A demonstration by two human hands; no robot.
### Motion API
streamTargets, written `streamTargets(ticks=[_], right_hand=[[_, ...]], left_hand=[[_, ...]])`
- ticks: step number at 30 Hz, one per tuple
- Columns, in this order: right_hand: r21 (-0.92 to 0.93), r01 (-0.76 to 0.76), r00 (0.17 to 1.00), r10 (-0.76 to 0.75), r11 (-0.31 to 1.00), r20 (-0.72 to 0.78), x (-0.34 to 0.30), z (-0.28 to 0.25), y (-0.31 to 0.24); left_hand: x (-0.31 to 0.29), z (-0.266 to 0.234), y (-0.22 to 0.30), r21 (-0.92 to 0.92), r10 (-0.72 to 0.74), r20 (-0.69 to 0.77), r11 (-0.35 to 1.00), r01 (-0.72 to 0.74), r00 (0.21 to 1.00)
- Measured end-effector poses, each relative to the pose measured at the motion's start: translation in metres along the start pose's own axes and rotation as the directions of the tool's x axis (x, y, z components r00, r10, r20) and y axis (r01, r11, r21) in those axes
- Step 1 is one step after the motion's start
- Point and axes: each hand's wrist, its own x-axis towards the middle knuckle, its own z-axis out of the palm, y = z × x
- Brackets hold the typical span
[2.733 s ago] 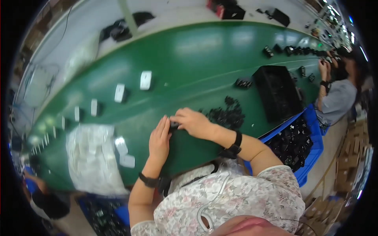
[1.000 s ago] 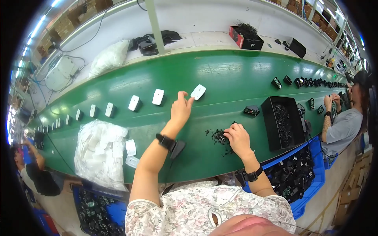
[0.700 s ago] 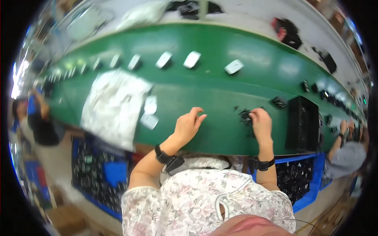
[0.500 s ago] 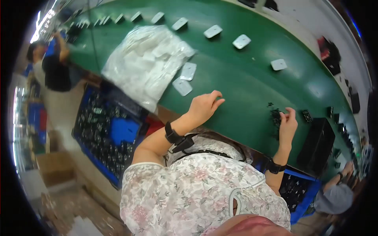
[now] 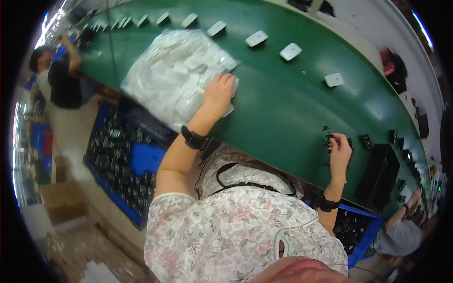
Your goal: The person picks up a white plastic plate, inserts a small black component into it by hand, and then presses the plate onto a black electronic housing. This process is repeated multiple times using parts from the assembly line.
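Note:
On the green table, my left hand (image 5: 218, 96) lies over two white plastic covers (image 5: 236, 87), with its fingers bent round the far one. Most of both covers is hidden beneath that hand. Just left of it sits a clear plastic bag (image 5: 160, 78) full of white pieces. Farther right, my right hand (image 5: 340, 152) is closed in a pinch among small black parts (image 5: 326, 134). A black part seems to be between its fingertips, largely covered by them.
White covers (image 5: 256, 38) stand spaced out along the table's far side. A black box (image 5: 379, 177) is right of my right hand, near a small black block (image 5: 367, 141). Blue crates (image 5: 141, 221) of black parts are below the edge. Other people work at both ends.
My left hand has moved left and away from me, from bare table onto the white covers. My right hand has stayed by the black parts, its fingers now curled in more.

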Motion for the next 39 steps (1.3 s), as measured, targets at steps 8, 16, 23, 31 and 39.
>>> streamTargets(ticks=[8, 16, 23, 31, 39], right_hand=[[0.004, 0.073, 0.997, -0.073, 0.997, -0.033, -0.002, 0.006, -0.006], [0.001, 0.105, 0.994, -0.105, 0.994, -0.012, -0.004, 0.008, -0.007], [0.04, 0.126, 0.992, -0.126, 0.991, 0.0, -0.009, 0.008, -0.012], [0.276, 0.057, 0.996, -0.072, 0.959, 0.044, -0.009, 0.011, -0.021], [0.391, 0.086, 0.971, -0.166, 0.916, 0.175, -0.001, 0.032, -0.062]], left_hand=[[0.038, -0.007, -0.013, 0.02, -0.027, 0.409, 1.0, 0.021, 0.912], [0.057, -0.002, -0.016, -0.088, 0.075, 0.516, 0.996, -0.034, 0.853], [0.087, -0.009, -0.018, -0.069, 0.05, 0.729, 0.998, 0.001, 0.683], [0.082, -0.014, 0.031, -0.316, 0.079, 0.424, 0.946, 0.066, 0.902], [0.024, 0.01, 0.154, -0.799, 0.14, 0.099, 0.601, -0.005, 0.985]])
